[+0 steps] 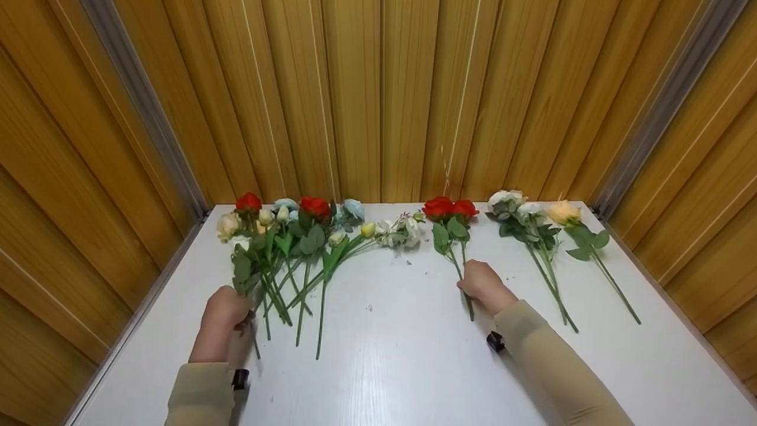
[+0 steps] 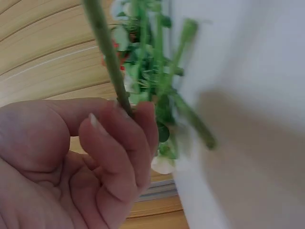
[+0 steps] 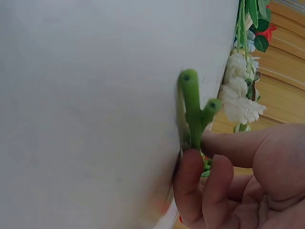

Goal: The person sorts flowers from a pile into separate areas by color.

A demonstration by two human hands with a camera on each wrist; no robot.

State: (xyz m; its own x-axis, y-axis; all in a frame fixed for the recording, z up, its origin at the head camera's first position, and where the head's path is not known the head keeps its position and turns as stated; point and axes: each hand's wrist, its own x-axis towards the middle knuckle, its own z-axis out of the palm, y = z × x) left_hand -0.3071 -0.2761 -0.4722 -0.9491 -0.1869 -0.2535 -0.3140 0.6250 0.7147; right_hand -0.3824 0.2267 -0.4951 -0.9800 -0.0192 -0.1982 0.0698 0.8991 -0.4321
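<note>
In the head view my left hand (image 1: 223, 312) grips a leafy flower stem (image 1: 255, 338) at the left of the table. A white bloom (image 1: 240, 242) shows above its leaves, though I cannot tell for sure that it belongs to this stem. The left wrist view has the green stem (image 2: 108, 57) pinched between thumb and fingers. Right of centre, my right hand (image 1: 486, 286) pinches the stems of two red roses (image 1: 439, 207), whose heads point to the back wall. Two cut stem ends (image 3: 190, 90) stick out past the right fingertips.
Left of centre lies a crossed group of flowers with another red rose (image 1: 315, 208), blue blooms (image 1: 353, 208) and a yellow tulip bud (image 1: 368, 229). White flowers (image 1: 506, 200) and a peach rose (image 1: 563, 212) lie at right. Wood-patterned panels (image 1: 408, 100) enclose the white table (image 1: 378, 367).
</note>
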